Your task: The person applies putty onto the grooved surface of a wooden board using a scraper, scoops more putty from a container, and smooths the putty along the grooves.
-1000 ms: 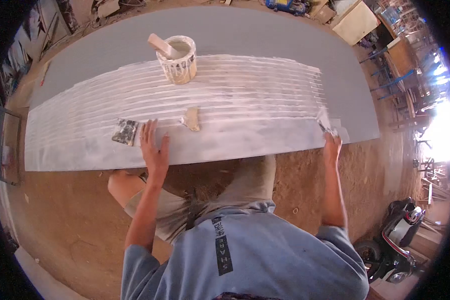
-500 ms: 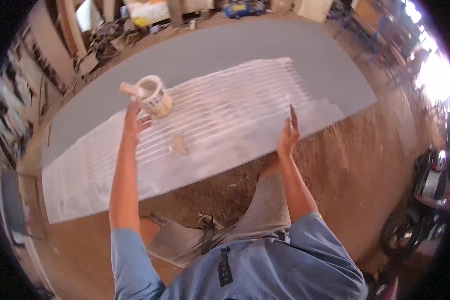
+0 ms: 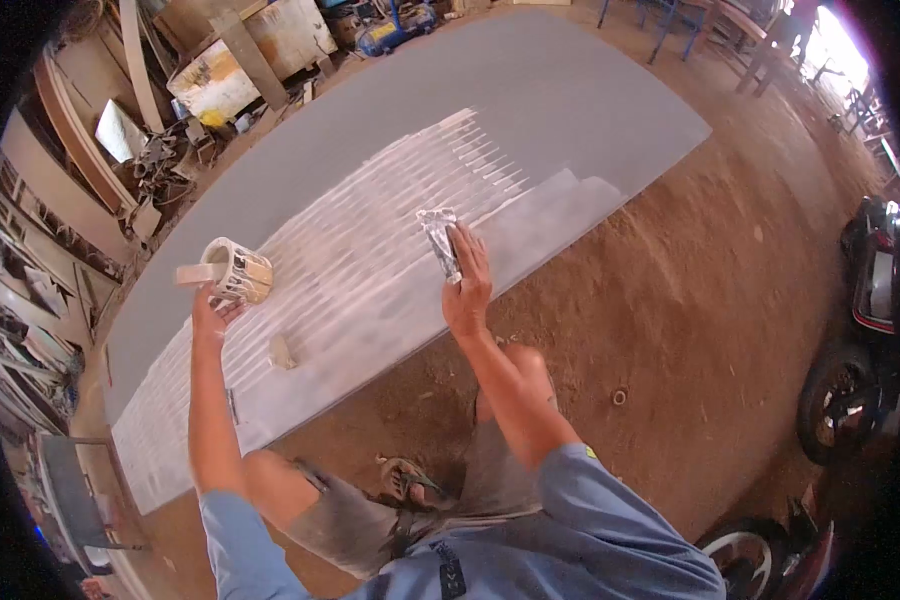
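Note:
A large grey panel (image 3: 570, 90) lies in front of me, with white ridged streaks of filler spread over its middle and near side. My right hand (image 3: 468, 285) grips a flat metal scraper (image 3: 438, 240) smeared with white, its blade over the streaked part. My left hand (image 3: 212, 318) is beside a paint-spattered tub (image 3: 251, 277) on the panel. A pale, flat, rectangular spreader (image 3: 198, 274) sticks up from this hand, in front of the tub's opening. Nearer me on the panel sits a small beige lump (image 3: 281, 352).
Brown dirt floor (image 3: 650, 330) runs along the panel's near edge. Motorcycle wheels (image 3: 838, 405) stand at the right. Boards (image 3: 65, 190) and scrap lean along the left; a blue compressor (image 3: 390, 38) is at the back. A small ring (image 3: 620, 397) lies on the floor.
The view has turned and shifted right. My right hand has swung the scraper inward over the streaks, its flat face now showing. My left hand stays by the tub with the spreader.

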Demonstrator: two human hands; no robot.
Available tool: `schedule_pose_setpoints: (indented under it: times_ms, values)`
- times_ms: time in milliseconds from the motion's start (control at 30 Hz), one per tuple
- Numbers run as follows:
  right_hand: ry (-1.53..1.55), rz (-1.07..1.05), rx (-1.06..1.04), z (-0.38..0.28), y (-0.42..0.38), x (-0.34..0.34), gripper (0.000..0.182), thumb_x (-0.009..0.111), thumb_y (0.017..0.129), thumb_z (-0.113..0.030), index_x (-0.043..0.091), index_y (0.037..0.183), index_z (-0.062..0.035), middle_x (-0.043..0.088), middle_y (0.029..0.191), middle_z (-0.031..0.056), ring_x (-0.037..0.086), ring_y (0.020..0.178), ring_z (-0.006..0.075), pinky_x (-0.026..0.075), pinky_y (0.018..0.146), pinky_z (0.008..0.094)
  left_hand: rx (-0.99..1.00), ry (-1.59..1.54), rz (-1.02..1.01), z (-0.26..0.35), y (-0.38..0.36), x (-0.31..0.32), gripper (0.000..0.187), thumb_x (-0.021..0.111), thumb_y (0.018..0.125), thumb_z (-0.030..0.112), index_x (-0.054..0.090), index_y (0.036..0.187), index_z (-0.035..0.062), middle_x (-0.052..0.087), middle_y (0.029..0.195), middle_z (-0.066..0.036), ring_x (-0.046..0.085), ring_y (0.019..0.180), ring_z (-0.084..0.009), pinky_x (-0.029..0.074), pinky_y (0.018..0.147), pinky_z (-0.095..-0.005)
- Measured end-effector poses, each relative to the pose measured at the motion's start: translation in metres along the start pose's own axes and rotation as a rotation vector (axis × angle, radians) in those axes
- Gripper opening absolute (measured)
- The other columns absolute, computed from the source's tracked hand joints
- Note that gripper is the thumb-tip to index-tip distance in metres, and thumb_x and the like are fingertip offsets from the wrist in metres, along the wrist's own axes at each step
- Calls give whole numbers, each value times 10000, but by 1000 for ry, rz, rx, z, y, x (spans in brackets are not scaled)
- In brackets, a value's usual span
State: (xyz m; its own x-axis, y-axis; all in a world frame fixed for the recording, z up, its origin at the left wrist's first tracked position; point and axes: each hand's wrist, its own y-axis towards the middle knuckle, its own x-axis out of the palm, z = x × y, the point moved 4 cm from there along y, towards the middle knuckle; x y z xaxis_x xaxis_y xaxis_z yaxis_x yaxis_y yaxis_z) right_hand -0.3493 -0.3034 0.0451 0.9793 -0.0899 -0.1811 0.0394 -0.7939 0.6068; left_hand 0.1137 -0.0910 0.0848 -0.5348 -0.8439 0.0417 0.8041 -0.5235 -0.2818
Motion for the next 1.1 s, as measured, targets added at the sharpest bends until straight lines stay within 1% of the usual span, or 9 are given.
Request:
schedule_pose_setpoints:
  times_ms: [233,400,533,700,733,800,867,933,1100]
  values:
    - [-38,-9,53,0,5,-3,474,459,934,-20,562,1391,-94,566,1423,148,492,1356,353,309,1195,507,-36,45,-122,-3,-8,103,640,633,877,378,404,1393,76,516,1279,-232,697,857,-401,637,695,-491]
    - [-10,-47,45,-8,2,-6,547,473,878,-11,525,1420,-62,541,1435,177,462,1370,379,286,1195,516,2,97,-314,2,-34,205,622,617,888,364,404,1404,90,552,1288,-241,720,751,-361,653,602,-406]
    - [2,-70,139,-8,2,-4,617,451,817,59,526,1419,-52,541,1436,183,463,1373,375,288,1198,485,16,188,-489,7,-48,280,651,606,905,337,364,1455,87,537,1336,-242,725,794,-348,659,617,-413]
    - [153,-42,322,1,-1,-1,506,472,905,41,552,1398,-40,550,1455,148,481,1380,294,333,1165,403,76,147,-525,-8,-57,346,841,658,902,462,291,1531,41,560,1338,-247,706,973,-360,633,697,-376]
    - [205,1,414,13,-6,-2,442,496,950,-14,555,1388,-28,565,1428,148,506,1336,279,353,1142,396,48,134,-521,-12,-61,349,888,685,890,496,288,1536,34,566,1337,-256,695,1026,-367,619,747,-388]
    - [266,27,506,26,-8,-2,389,520,996,-70,558,1379,-15,581,1402,147,531,1292,264,372,1119,389,348,269,-430,-33,-85,328,865,696,908,466,295,1538,32,569,1344,-274,641,1147,-368,537,922,-427]
    - [62,30,816,34,-18,-12,379,553,1031,-199,573,1340,19,604,1320,160,551,1191,244,397,1065,379,440,368,-422,-42,-143,288,774,701,934,387,351,1517,17,567,1354,-285,594,1233,-370,434,1077,-455]
    - [72,133,731,37,-21,-7,440,595,1004,-285,596,1302,38,624,1265,158,573,1131,254,430,1008,375,732,497,-366,-89,-164,241,538,691,948,223,518,1422,36,566,1394,-225,541,1298,-366,400,1114,-457]
    - [13,191,570,59,-25,-10,524,649,965,-362,616,1225,92,635,1201,172,604,1052,279,488,917,398,666,429,-412,-113,-168,192,340,662,948,119,658,1285,83,586,1395,-137,493,1340,-352,341,1170,-470]
